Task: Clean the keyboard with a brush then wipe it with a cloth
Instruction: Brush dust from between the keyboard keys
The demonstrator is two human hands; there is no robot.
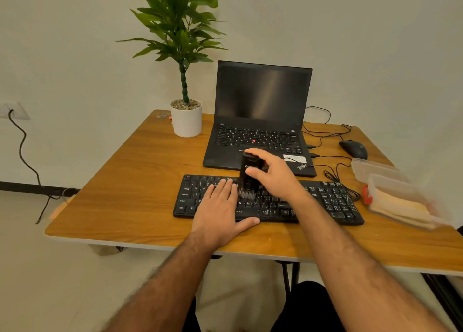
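A black wired keyboard (333,201) lies across the front of the wooden table (130,196). My left hand (220,209) rests flat on the keyboard's left half, fingers together and thumb out over the front edge. My right hand (273,174) grips a black upright brush (248,176) from the top and side. The brush's bristles touch the keys near the keyboard's middle, just right of my left fingertips. A folded yellowish cloth (398,206) lies inside a clear plastic box at the right.
An open black laptop (260,121) stands behind the keyboard. A potted plant in a white pot (186,120) sits at the back left. A black mouse (354,149) and loose cables lie at the back right. The clear plastic box (380,181) sits near the right edge.
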